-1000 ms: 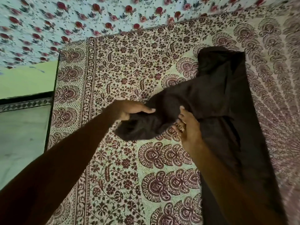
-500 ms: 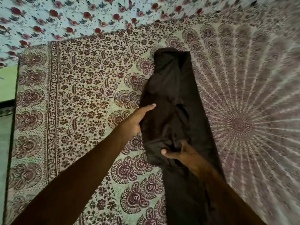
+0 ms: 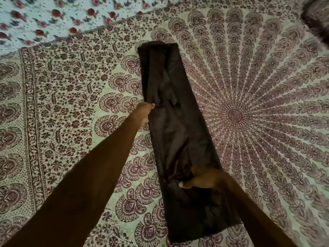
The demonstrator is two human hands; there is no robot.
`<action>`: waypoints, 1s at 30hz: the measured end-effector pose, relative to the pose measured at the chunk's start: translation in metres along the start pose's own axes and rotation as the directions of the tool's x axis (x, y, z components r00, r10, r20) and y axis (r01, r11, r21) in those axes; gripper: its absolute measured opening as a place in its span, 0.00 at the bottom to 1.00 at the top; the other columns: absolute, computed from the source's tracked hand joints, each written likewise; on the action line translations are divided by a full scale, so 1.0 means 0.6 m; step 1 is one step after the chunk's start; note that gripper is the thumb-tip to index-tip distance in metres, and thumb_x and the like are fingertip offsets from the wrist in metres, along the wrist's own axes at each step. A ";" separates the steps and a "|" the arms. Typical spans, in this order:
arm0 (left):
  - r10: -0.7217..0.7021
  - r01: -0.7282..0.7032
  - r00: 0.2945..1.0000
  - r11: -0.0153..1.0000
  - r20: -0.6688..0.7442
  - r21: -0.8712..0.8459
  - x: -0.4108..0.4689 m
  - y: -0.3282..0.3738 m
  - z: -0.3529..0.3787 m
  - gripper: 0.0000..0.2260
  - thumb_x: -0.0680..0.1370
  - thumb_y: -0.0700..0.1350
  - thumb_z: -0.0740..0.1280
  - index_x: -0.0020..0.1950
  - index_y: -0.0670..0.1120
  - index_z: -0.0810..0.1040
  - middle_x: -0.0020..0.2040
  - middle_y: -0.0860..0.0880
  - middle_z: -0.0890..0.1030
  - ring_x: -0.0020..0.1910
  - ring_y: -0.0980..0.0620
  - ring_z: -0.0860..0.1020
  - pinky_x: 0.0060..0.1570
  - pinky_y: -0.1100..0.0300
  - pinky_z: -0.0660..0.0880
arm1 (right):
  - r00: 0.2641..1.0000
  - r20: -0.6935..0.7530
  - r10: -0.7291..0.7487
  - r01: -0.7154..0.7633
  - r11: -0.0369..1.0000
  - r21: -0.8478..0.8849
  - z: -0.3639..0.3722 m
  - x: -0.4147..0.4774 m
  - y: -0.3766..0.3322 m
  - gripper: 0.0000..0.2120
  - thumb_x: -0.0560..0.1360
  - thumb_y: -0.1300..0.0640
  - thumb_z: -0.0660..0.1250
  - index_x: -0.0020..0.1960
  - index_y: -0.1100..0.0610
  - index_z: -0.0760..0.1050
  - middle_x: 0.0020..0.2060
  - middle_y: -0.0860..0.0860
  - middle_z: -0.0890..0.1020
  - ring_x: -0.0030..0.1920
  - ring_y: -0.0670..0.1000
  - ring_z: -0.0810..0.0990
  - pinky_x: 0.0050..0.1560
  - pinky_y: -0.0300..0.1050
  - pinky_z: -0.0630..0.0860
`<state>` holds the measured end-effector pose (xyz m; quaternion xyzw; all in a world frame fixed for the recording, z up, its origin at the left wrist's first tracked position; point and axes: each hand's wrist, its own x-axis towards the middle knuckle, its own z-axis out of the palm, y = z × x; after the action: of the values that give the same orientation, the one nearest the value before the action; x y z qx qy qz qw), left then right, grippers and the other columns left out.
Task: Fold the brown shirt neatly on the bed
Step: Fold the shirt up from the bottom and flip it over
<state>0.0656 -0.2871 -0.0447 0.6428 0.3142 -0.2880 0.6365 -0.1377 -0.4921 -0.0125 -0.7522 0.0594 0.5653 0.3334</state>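
The brown shirt (image 3: 176, 125) lies on the bed as a long narrow strip running from the far middle towards me. A sleeve is folded lengthwise on top of it. My left hand (image 3: 143, 114) rests at the strip's left edge about halfway along, fingers curled onto the cloth. My right hand (image 3: 201, 179) sits lower on the strip, pinching the bunched end of the folded sleeve between thumb and fingers. The lowest part of the shirt near me is partly covered by my right forearm.
The bed is covered by a mandala-print spread (image 3: 249, 113) with a floral border (image 3: 30, 122) on the left. A rose-print sheet (image 3: 53, 18) lies beyond the far edge. A dark fringed object (image 3: 318, 16) shows in the top right corner.
The sleeve that stuck out to the left has been carried over and laid along the shirt's body. My right hand moved down towards me with the sleeve end, and the view shifted right.
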 end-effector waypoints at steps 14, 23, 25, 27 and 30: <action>-0.017 0.016 1.000 1.000 -0.010 -0.024 0.009 -0.046 0.004 0.19 0.77 0.46 0.69 0.66 0.41 0.74 0.61 0.44 0.80 0.54 0.47 0.80 0.56 0.49 0.77 | 0.978 -0.048 0.201 -0.085 0.603 0.793 0.090 0.038 0.041 0.28 0.74 0.60 0.72 0.71 0.58 0.66 0.65 0.51 0.75 0.62 0.54 0.75 0.61 0.47 0.72; 0.277 -0.234 0.942 0.946 -0.187 0.223 0.062 0.003 0.010 0.19 0.70 0.50 0.75 0.56 0.42 0.78 0.53 0.43 0.83 0.51 0.45 0.82 0.53 0.50 0.80 | 0.775 -0.616 0.140 -0.180 0.984 -0.004 -0.018 0.035 -0.029 0.21 0.74 0.42 0.67 0.57 0.58 0.78 0.54 0.57 0.81 0.56 0.60 0.79 0.54 0.48 0.76; 0.347 -0.286 0.913 0.920 -0.214 0.268 0.083 0.037 0.013 0.17 0.72 0.49 0.74 0.55 0.42 0.77 0.51 0.45 0.82 0.49 0.48 0.80 0.50 0.54 0.78 | 0.704 -0.710 0.024 -0.023 1.000 0.011 -0.069 0.066 -0.070 0.18 0.76 0.44 0.66 0.56 0.57 0.79 0.51 0.57 0.83 0.54 0.59 0.81 0.51 0.46 0.75; 0.393 -0.312 0.893 0.891 -0.219 0.329 0.102 0.070 0.014 0.17 0.73 0.50 0.73 0.56 0.42 0.77 0.49 0.47 0.80 0.46 0.50 0.78 0.47 0.58 0.75 | 0.647 -0.762 -0.022 0.103 0.993 0.059 -0.120 0.105 -0.115 0.16 0.77 0.45 0.65 0.53 0.57 0.81 0.48 0.56 0.84 0.52 0.58 0.82 0.47 0.44 0.75; 0.411 -0.332 0.887 0.884 -0.210 0.328 0.133 0.121 0.011 0.17 0.73 0.53 0.73 0.54 0.43 0.78 0.48 0.47 0.80 0.45 0.51 0.77 0.43 0.59 0.72 | 0.589 -0.808 0.027 0.140 0.981 0.135 -0.185 0.162 -0.172 0.21 0.77 0.41 0.63 0.45 0.59 0.81 0.45 0.59 0.84 0.51 0.61 0.82 0.44 0.46 0.73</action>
<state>0.1723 -0.2901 -0.0602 0.8092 0.2242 -0.1098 0.5319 0.0351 -0.4479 -0.0388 -0.8936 0.2317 0.1447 0.3561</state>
